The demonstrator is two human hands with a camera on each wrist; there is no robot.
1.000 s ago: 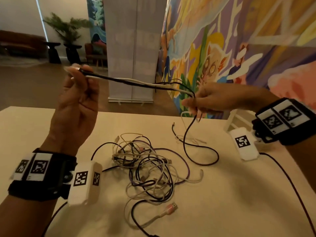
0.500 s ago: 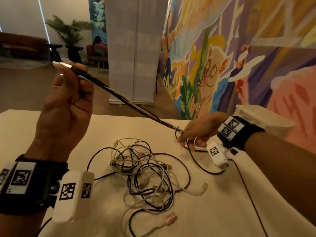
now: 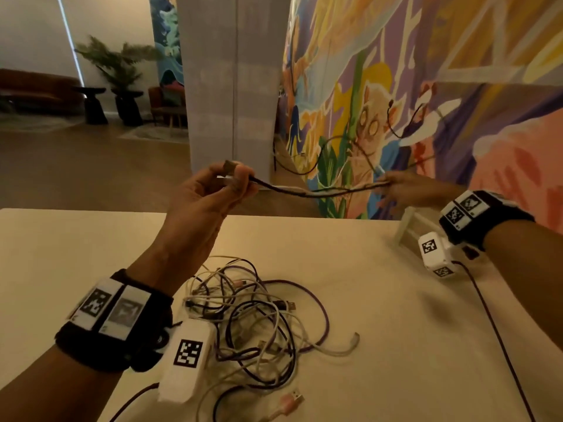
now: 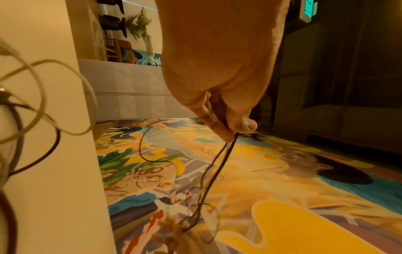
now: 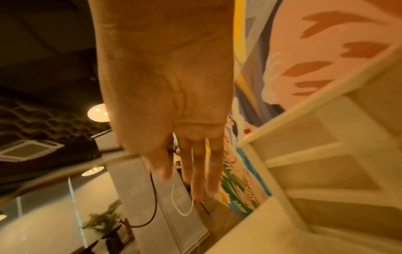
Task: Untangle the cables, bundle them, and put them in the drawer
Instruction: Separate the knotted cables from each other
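The pulled-out cables, one dark and one pale run together, hang in the air above the far edge of the table. Their long axis lies nearly level, from about 9 o'clock to 3 o'clock across the head view, sagging a little in the middle. At the 9 o'clock end the left hand pinches the plugs between thumb and curled fingers. At the 3 o'clock end the right hand holds the strands; it is blurred, with the thumb side closed on them and the other fingers fairly straight in the wrist view. Loose tails loop up past it toward 1 o'clock.

The tangled heap lies on the table at 6 o'clock from the held span, nearer the left wrist. Bundling looks like the next step: the right hand would probably bring its end back toward 9 o'clock.
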